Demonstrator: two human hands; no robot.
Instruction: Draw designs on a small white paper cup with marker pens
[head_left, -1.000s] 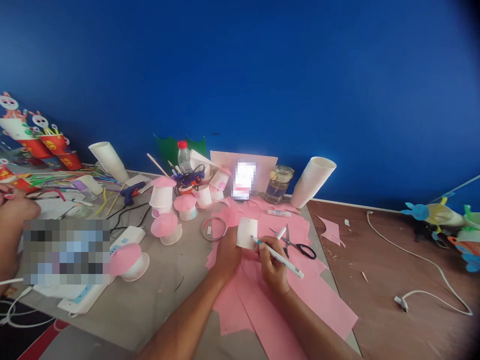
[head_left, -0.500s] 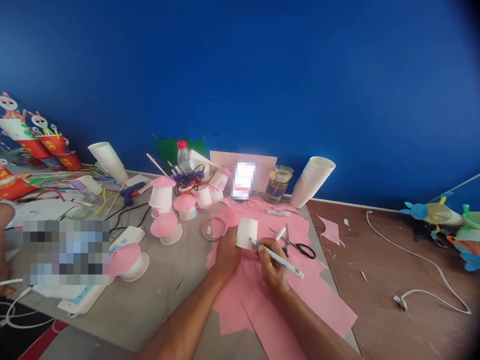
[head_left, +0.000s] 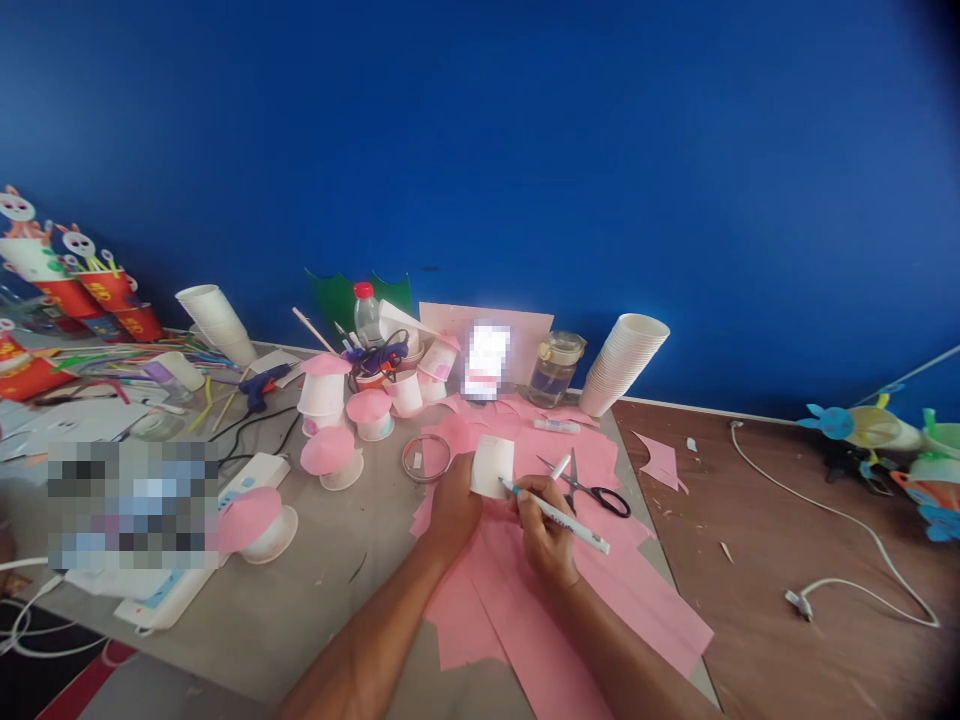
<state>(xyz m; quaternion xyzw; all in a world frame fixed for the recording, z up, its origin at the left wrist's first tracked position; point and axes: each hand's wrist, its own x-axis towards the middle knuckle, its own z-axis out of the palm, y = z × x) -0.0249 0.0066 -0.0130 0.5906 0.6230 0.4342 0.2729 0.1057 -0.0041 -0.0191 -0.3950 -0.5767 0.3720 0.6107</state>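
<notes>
My left hand (head_left: 456,500) is closed around the left side of a small white paper cup (head_left: 493,462), its wider rim towards me. My right hand (head_left: 546,530) grips a white marker (head_left: 581,532) like a pen. The marker's blue tip end touches or nearly touches the cup near its lower right edge. Under both hands lie overlapping sheets of pink paper (head_left: 600,610). Black-handled scissors (head_left: 611,501) rest open on the paper, right of my right hand. A white marker cap or pen end (head_left: 560,467) shows behind that hand.
Paper cups with pink tops (head_left: 328,452) stand to the left, near a roll of tape (head_left: 426,458). Behind are a lit phone (head_left: 487,360), a glass jar (head_left: 556,370) and stacked white cups (head_left: 626,362). A power strip (head_left: 255,480) and glue gun (head_left: 262,386) lie left.
My hands, the cup and the marker stay almost in place, with only a tiny shift of the marker. At the left edge, another person's hand has drawn back and shows less.
</notes>
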